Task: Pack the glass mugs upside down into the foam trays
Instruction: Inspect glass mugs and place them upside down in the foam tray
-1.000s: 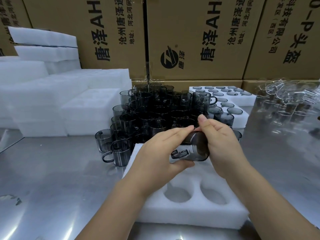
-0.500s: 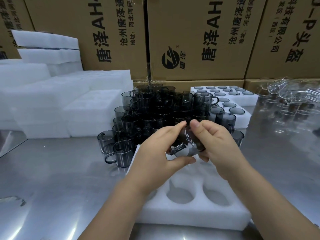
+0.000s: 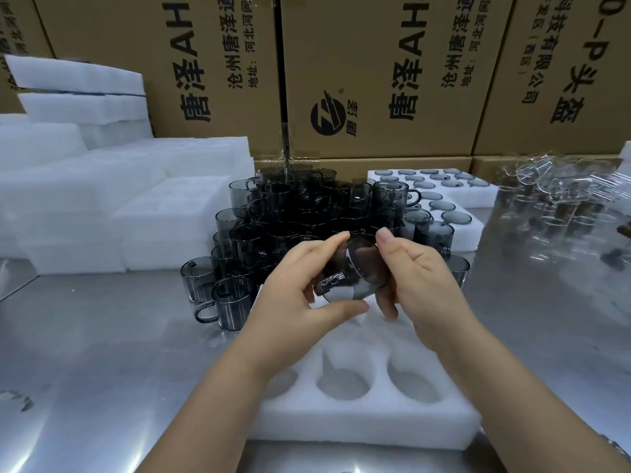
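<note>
Holding one smoky glass mug [image 3: 355,271] tilted between our left hand [image 3: 300,295] and right hand [image 3: 415,278], fingers curled round it, above the foam tray [image 3: 358,418]; stacked mugs [image 3: 300,206] stand behind on the table [image 3: 102,353].

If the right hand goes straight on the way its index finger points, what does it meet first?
Most likely the cluster of dark mugs beyond the right hand, whose index finger points away from the person past the held mug; depth is unclear.
</note>
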